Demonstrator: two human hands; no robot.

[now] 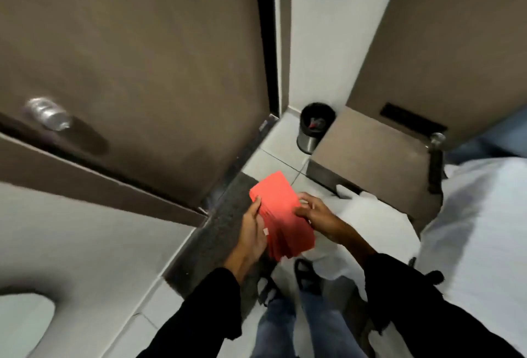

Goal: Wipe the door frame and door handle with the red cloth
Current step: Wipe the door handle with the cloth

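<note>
A folded red cloth [281, 215] is held flat at waist height between both hands. My left hand [252, 233] grips its left edge, thumb on top. My right hand [316, 213] pinches its right edge. The brown door [137, 52] fills the upper left, with a shiny metal door handle [48, 113] at its left side. The dark door frame edge [266, 35] runs down along the door's right side to the floor. Neither hand touches the door or the handle.
A small round bin [313, 126] stands in the corner by the white wall. A brown cabinet [370, 155] and a white bed [479, 220] lie on the right. A dark threshold strip [216, 223] crosses the tiled floor. White cloth lies near my feet.
</note>
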